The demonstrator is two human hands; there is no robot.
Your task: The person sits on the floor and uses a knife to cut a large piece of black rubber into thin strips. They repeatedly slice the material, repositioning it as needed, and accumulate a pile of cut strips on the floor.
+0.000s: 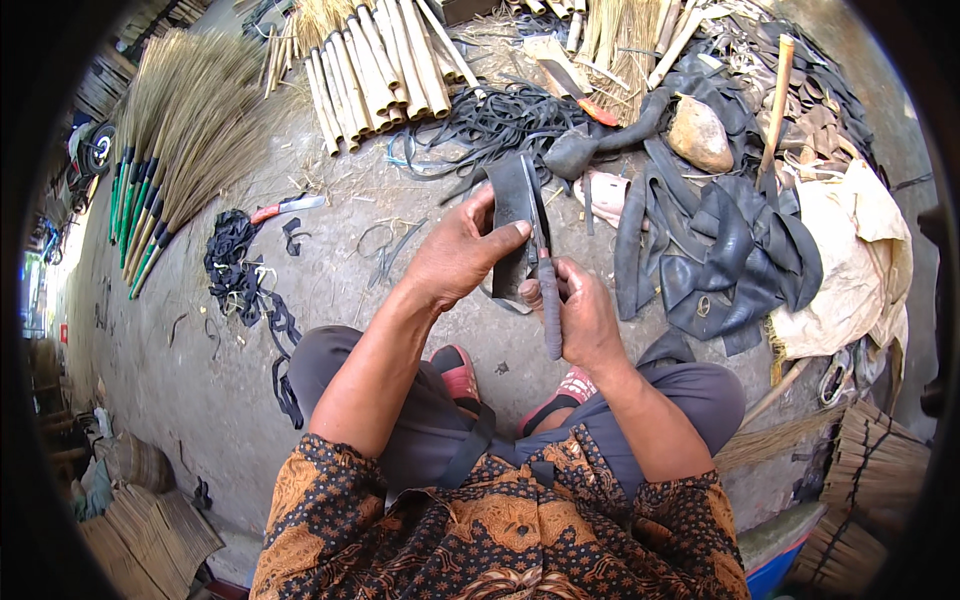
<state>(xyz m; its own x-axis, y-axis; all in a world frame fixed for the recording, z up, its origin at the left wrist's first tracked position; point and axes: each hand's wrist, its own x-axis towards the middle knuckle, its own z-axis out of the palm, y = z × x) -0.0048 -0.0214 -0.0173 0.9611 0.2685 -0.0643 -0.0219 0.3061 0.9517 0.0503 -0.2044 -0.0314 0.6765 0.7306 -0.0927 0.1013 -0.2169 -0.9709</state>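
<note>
My left hand (455, 245) grips a black rubber strip (511, 190), the thumb pressed on its face. The strip hangs in a loop in front of my knees. In my right hand (590, 315) is a pair of scissors (551, 305), its handle wrapped in grey. The scissors' blades point away from me and lie along the strip's right edge. My fingers hide part of the handle.
Brooms (180, 150) lie at the left, near a red-handled knife (290, 207) and black scraps (230, 250). Ahead are bamboo handles (385, 75), thin rubber strips (490, 120) and an orange-handled knife (580, 95). Rubber tubes (715, 250), a stone (699, 134) and a pale sack (850, 260) lie right.
</note>
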